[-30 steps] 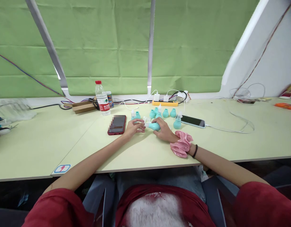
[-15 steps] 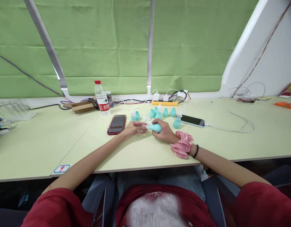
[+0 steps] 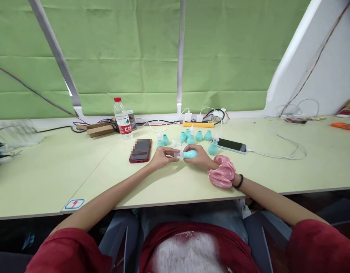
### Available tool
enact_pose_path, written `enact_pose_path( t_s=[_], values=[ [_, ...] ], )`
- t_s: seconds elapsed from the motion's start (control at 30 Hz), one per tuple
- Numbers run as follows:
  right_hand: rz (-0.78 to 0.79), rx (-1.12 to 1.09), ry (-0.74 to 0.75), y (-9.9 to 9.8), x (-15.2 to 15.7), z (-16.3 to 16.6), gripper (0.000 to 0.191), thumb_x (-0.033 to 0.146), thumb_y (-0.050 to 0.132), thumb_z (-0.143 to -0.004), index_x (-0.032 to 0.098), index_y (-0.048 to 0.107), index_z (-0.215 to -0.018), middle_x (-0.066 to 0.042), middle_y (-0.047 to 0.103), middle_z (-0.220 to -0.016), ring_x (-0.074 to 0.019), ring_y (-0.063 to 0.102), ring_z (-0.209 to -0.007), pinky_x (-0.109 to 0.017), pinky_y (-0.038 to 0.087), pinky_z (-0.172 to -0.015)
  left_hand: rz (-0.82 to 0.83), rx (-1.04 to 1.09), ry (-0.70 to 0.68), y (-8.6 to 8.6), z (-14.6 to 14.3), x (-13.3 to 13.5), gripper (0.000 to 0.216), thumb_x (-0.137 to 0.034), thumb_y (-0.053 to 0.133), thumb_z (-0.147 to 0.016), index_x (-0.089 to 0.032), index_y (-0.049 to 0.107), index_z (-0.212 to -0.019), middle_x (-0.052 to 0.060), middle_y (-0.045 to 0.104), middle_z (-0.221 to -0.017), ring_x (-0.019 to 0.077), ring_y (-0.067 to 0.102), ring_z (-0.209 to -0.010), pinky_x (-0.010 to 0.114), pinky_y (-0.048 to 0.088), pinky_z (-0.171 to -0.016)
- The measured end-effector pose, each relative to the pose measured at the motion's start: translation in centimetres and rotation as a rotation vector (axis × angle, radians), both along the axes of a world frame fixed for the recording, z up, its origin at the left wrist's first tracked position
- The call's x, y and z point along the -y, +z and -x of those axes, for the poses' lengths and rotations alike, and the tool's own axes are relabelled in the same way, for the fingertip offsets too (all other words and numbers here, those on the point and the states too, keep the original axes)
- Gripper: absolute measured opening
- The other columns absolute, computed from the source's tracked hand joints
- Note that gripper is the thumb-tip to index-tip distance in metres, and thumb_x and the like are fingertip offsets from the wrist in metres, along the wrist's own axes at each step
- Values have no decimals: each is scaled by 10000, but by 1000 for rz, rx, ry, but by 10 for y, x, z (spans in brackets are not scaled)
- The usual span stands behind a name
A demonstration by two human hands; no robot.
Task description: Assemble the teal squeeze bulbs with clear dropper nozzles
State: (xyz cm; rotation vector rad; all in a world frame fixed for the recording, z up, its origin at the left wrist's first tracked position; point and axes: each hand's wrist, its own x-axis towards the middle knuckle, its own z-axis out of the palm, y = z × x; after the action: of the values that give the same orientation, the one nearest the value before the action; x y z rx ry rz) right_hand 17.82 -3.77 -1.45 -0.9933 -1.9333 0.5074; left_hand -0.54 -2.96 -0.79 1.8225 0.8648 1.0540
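Note:
My right hand [image 3: 200, 158] is closed round a teal rubber bulb [image 3: 190, 154] held on its side just above the table. My left hand [image 3: 163, 156] pinches the small clear tip [image 3: 177, 154] at the bulb's left end. A pink scrunchie [image 3: 222, 173] and a black band sit on my right wrist. Behind my hands stand several more teal bulbs [image 3: 199, 135], some with white tips, and loose clear tips [image 3: 176, 143].
A red phone [image 3: 141, 150] lies left of my hands; a second phone [image 3: 232, 145] on a white cable lies to the right. A water bottle [image 3: 123, 119], a cardboard box [image 3: 99, 128] and a yellow power strip [image 3: 198, 124] stand along the back. Pale green table [image 3: 78, 167].
My hands have lifted the bulb slightly off the table and turned it. My right wrist has shifted a little to the right. My left fingers have closed on the tip.

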Motion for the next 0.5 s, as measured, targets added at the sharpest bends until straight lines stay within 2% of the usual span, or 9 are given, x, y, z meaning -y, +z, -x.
enact_pose_path(
  t_s=[0.1, 0.2, 0.37, 0.5],
  values=[
    [247, -58, 52, 2, 0, -1, 229, 216, 590, -534, 162, 510, -742, 57, 470, -545, -52, 403, -369, -184, 316, -356, -61, -39, 11, 1, -1, 4, 356, -230, 680, -535, -104, 648, -866, 89, 651, -831, 173, 598, -698, 271, 497, -645],
    [416, -112, 122, 5, 2, -1, 268, 224, 606, -524, 166, 491, -758, 76, 438, -485, -41, 356, -312, -168, 252, -297, -134, -82, 21, 3, -2, 10, 307, -219, 656, -567, -121, 654, -858, 77, 653, -829, 161, 593, -678, 266, 503, -632],
    [569, -123, 199, 10, 3, -6, 297, 241, 625, -522, 170, 496, -780, 81, 412, -457, -38, 358, -347, -148, 239, -305, -364, -169, 2, 5, -3, 18, 248, -193, 590, -638, -160, 646, -877, 61, 649, -846, 140, 586, -653, 255, 489, -645],
    [620, 2, 232, 12, -1, -9, 315, 298, 617, -543, 170, 511, -812, 82, 372, -440, -39, 342, -360, -149, 225, -317, -461, -217, -30, 2, -4, 20, 227, -191, 558, -668, -183, 639, -880, 79, 629, -902, 164, 580, -772, 270, 449, -735]
  ],
)
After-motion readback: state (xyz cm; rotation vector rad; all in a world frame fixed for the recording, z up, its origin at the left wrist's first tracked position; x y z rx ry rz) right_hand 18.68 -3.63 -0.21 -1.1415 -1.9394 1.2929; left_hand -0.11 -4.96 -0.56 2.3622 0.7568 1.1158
